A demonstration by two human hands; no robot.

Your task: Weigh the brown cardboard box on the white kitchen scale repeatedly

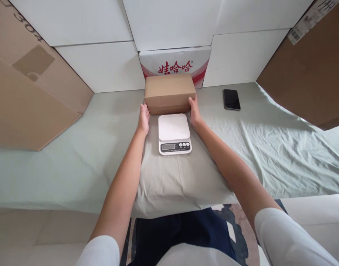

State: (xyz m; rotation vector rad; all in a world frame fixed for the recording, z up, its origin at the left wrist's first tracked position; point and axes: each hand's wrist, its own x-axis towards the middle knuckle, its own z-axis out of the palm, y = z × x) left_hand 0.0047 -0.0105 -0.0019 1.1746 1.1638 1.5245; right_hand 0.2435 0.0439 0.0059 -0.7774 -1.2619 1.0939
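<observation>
Sleeves + both forearms closest to cam, reaching fwd over the pillow [183,184]; I see left hand [143,119] flat on the left end of the cardboard box [169,92], right hand [195,111] on its right end, fingers pressed to the sides, clamping it; box sits on the sheet just behind the scale [174,133], not on the platform; looks like weighing not yet done; phone [231,99] well apart to the right.

Bare forearms, bare hands: left hand [144,118], right hand [194,111]. No rings, watch or bracelets visible. Short white sleeves ending above elbows. White shirt front at bottom edge. Dark navy garment over lap below.
</observation>
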